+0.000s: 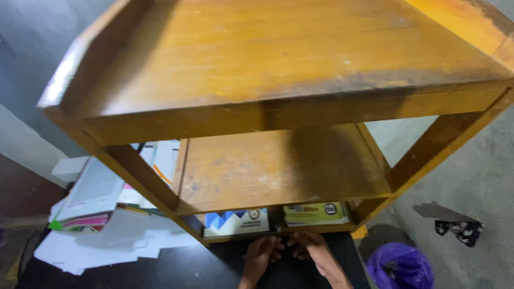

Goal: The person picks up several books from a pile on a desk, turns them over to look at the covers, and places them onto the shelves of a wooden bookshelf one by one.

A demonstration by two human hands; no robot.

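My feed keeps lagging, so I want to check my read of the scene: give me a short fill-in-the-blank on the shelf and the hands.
1. The wooden shelf unit has a top and middle shelf that hold ____ things.
2. Both hands, the left hand and the right hand, are at the ____ shelf.
3. The loose stack of papers lies to the ____ of the unit in the picture.
4. The bag on the floor is ____ in colour.

Missing words: no; bottom; left; purple
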